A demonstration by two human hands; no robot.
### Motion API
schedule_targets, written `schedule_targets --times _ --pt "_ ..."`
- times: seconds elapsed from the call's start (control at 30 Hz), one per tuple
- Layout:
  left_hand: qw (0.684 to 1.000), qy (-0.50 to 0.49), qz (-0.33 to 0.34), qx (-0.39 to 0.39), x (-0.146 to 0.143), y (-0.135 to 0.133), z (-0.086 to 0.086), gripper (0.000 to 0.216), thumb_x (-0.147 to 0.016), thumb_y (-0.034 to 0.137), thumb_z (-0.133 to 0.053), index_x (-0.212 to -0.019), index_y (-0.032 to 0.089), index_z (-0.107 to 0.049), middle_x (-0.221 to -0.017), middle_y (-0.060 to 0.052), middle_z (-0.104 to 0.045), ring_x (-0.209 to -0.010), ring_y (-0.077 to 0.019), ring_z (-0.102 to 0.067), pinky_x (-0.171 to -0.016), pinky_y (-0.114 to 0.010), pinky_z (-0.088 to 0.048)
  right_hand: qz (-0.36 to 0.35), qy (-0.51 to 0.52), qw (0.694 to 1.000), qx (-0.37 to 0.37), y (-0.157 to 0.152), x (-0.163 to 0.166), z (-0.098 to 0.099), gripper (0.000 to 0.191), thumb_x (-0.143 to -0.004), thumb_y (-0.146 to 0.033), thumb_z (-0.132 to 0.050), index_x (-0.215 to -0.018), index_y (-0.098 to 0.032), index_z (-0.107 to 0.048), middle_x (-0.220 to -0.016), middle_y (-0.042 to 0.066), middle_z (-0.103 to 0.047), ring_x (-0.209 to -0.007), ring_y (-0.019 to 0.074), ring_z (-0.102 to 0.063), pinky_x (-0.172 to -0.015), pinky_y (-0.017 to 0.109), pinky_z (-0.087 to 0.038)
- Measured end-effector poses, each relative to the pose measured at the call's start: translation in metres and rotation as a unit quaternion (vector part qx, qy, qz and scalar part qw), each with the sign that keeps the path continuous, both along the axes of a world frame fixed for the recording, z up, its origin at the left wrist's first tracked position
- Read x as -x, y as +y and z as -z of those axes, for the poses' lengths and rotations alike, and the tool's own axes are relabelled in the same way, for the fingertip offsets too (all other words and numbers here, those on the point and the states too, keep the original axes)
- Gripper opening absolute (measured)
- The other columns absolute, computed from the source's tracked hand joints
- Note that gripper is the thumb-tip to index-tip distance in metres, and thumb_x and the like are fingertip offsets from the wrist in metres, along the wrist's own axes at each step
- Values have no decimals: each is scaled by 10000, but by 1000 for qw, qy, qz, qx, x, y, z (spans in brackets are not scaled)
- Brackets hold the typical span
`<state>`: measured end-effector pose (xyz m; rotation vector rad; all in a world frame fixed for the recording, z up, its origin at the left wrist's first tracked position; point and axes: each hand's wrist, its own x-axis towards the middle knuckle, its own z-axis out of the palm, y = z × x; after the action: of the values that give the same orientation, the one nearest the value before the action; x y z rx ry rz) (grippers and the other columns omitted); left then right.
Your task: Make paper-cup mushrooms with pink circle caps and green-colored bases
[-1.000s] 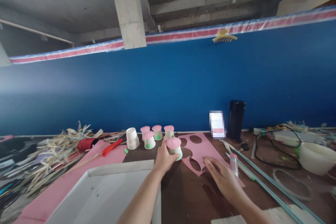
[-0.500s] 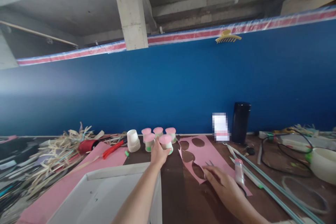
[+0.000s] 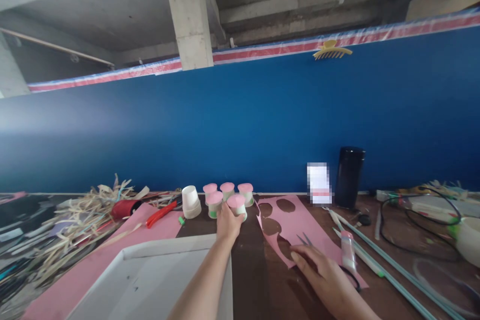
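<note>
My left hand (image 3: 229, 225) is wrapped round a small white-and-green paper cup (image 3: 244, 216) with a pink paper disc (image 3: 236, 202) on top. Several more cups capped in pink (image 3: 214, 200) stand close behind and beside it. Over on the right, a pink paper sheet (image 3: 307, 217) with round holes cut in it lies on the table. My right hand (image 3: 318, 272) pinches its near left edge, thumb and forefinger together. Scissor blades (image 3: 304, 240) show on the sheet just beyond those fingers; a black handle loop emerges beside the hand, which covers the middle.
A white tray (image 3: 150, 246) lies front left on pink paper (image 3: 56, 290). Behind are stacked white cups (image 3: 191, 202), a red-handled tool (image 3: 161, 214) and heaped straw-coloured strips (image 3: 93, 220). On the right stand a black flask (image 3: 349, 177) and a glue bottle (image 3: 348, 250); a blue partition (image 3: 225, 125) rises behind.
The view has shifted slightly, so things on the right appear a little further right and lower. My left hand stays on the cup, and my right hand remains at the sheet's edge.
</note>
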<state>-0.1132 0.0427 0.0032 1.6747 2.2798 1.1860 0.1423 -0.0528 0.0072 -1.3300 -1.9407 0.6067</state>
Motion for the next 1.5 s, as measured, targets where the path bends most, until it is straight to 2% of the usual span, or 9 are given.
schedule_targets --times 0.5,0.7,0.8,0.9,0.97,1.03,1.13,1.27,1.5 --pt "996 19 -10 -81 -3 -7 2 706 -672 292 -714 -1241 105 -340 -1233 -189 -493 -1208 -325 -441 -984 -419 -356 -3 5 1000 7 0 -1 2 339 -869 -473 -430 -1002 -250 -648 -1055 47 -677 -1007 225 -616 -873 330 -478" --pt "994 29 -28 -103 -6 -18 -3 858 -656 341 -737 -1324 131 -241 -1265 -205 -448 -1211 -357 -415 -944 -467 -375 -11 3 1000 13 -2 -1 -2 341 -879 -482 -412 -994 -251 -635 -1035 51 -677 -992 232 -618 -890 354 -468" --pt "989 73 -53 -119 0 -26 -10 737 -690 369 -700 -1272 128 -316 -1197 -179 -497 -1175 -333 -435 -936 -444 -372 -9 5 1000 15 -2 -1 -3 327 -881 -476 -415 -995 -260 -633 -1043 38 -677 -998 220 -616 -884 334 -469" --pt "984 106 -80 -120 5 -34 -18 378 -797 392 -563 -1082 158 -484 -991 -116 -586 -1023 -281 -530 -898 -391 -389 -5 6 1000 16 -1 -2 -3 325 -877 -476 -422 -988 -260 -639 -1043 35 -678 -1000 221 -616 -869 325 -474" --pt "990 107 -46 -84 5 -39 -23 250 -875 387 -416 -971 198 -548 -910 -87 -619 -907 -237 -578 -824 -334 -413 -6 2 1000 18 -1 -2 -3 324 -878 -472 -419 -985 -259 -639 -1042 37 -678 -999 223 -617 -863 326 -474" --pt "991 125 49 -15 2 -43 -24 311 -907 373 -322 -944 228 -595 -890 -76 -653 -863 -220 -601 -783 -311 -414 -10 -7 1000 18 -2 -2 -3 318 -880 -464 -417 -985 -259 -637 -1041 37 -677 -996 224 -619 -865 330 -471" --pt "971 157 173 59 -7 -45 -19 312 -886 357 -368 -1048 278 -622 -936 -64 -688 -877 -236 -624 -787 -325 -418 -21 -28 999 18 -3 -2 -3 306 -874 -453 -432 -992 -259 -636 -1039 36 -679 -985 228 -621 -863 339 -467" --pt "961 167 197 104 -13 -43 -11 369 -853 308 -417 -1185 265 -571 -961 -98 -698 -887 -269 -639 -802 -371 -430 -35 -51 998 11 -5 -2 -4 314 -872 -453 -433 -988 -252 -645 -995 44 -688 -945 233 -633 -824 338 -475" --pt "955 180 191 140 -7 -42 -9 333 -858 274 -386 -1102 247 -610 -927 -114 -702 -885 -290 -643 -823 -410 -428 -38 -69 997 -8 -4 -3 -1 299 -874 -416 -433 -978 -241 -653 -947 42 -686 -895 220 -639 -787 317 -475"
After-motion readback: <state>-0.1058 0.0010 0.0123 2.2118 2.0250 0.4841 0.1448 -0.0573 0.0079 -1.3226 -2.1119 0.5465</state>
